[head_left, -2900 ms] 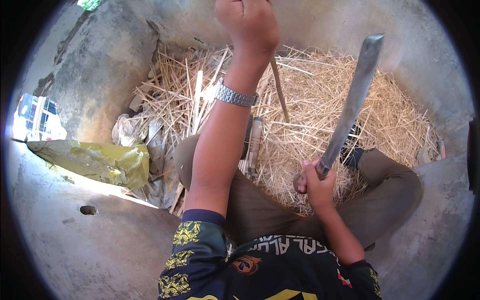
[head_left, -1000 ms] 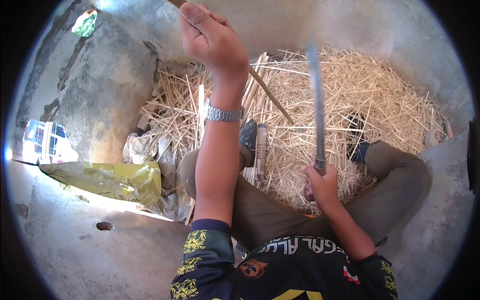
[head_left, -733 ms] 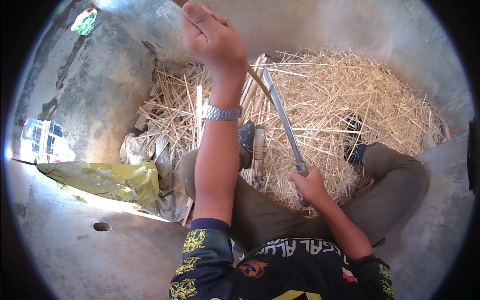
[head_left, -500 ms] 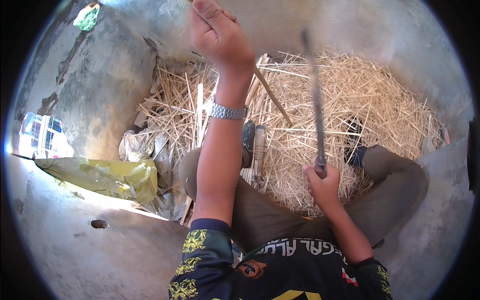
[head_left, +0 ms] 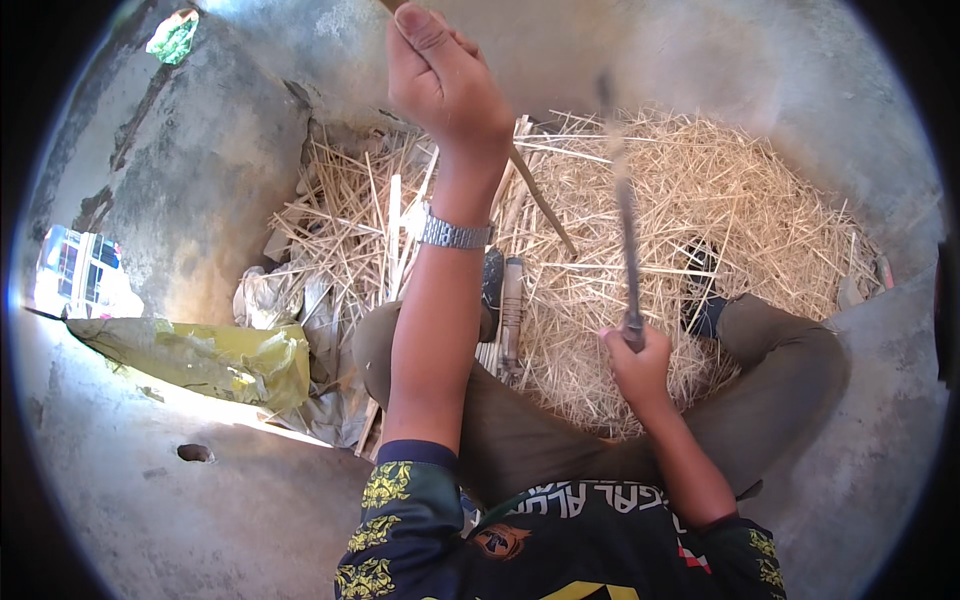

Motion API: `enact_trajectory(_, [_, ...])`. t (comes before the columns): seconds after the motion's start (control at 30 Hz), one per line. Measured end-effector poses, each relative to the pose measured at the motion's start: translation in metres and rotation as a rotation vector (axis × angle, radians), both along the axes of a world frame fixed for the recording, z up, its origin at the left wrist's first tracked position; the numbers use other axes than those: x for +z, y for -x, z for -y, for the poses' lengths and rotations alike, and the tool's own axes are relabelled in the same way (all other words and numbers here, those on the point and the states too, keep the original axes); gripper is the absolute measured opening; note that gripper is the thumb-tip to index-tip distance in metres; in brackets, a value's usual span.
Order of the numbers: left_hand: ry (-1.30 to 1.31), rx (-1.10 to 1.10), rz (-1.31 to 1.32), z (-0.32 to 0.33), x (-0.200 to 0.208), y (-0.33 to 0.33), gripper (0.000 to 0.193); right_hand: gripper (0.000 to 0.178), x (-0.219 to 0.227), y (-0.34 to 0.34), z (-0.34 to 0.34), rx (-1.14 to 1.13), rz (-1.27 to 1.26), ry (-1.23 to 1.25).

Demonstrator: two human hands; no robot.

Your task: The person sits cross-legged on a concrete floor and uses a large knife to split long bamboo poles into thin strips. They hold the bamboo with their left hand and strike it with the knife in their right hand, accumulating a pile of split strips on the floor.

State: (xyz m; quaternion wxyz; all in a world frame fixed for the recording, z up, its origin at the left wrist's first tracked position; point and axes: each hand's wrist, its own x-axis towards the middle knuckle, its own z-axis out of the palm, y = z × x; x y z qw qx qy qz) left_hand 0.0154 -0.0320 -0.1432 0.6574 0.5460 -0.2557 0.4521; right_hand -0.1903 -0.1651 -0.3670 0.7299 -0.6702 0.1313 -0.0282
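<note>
High in the head view, my left hand [head_left: 445, 80] is closed round a thin brown stick [head_left: 543, 203], which looks like bamboo. It runs slantwise behind my wrist, its lower end over the pile of shavings [head_left: 600, 220]. A metal watch [head_left: 455, 233] circles my left wrist. My right hand [head_left: 640, 365] grips the handle of a long, narrow, dark-bladed knife [head_left: 627, 230]. The blade points up and away from me, its far end blurred, with a gap between it and the stick. Between my legs lies a worn wooden cylindrical piece [head_left: 512, 310].
Pale strips [head_left: 345, 215] lie heaped at the left of the pile. A torn yellow sack [head_left: 260, 365] hangs over a low concrete edge near a small hole [head_left: 196, 453]. Grey walls [head_left: 220, 190] enclose the far side. My bent legs [head_left: 780, 385] flank the pile.
The knife has swung slightly left, and my right hand has shifted a little left with it. My left hand and the stick have barely moved.
</note>
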Motion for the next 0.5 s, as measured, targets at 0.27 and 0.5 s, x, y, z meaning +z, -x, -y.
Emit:
enact_trajectory(0.27, [0.009,-0.034,0.002,0.013,0.005,-0.004,0.043,0.021,-0.038,-0.012,-0.016,0.230,-0.283,0.030])
enact_trajectory(0.5, [0.022,-0.015,0.016,0.002,-0.001,-0.006,0.043,0.022,0.001,-0.004,0.000,0.057,-0.123,-0.058])
